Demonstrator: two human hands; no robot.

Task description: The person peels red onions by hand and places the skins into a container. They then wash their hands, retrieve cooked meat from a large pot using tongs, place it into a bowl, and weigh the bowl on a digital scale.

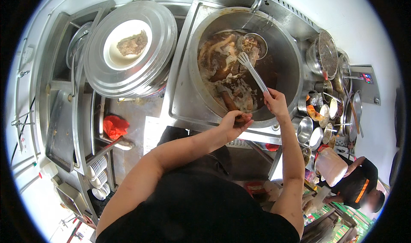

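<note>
A large steel stockpot [289, 63] holds brown broth with pieces of meat and foam. My right hand [275, 102] grips metal tongs [257, 77], whose tips point at a round strainer [265, 47] with meat scraps in it. My left hand [236, 122] is at the pot's near rim, its fingers curled around the lower end of a brown wooden handle [228, 100]. That handle slants down into the pot, and its far end lies among the foam and meat.
To the left, a white bowl [110, 58] with a meat piece [133, 44] stands on a round metal lid [96, 73]. A faucet [257, 2] overhangs the pot. Steel containers [304, 129] crowd the right side. A person in dark clothes [366, 178] is at the lower right.
</note>
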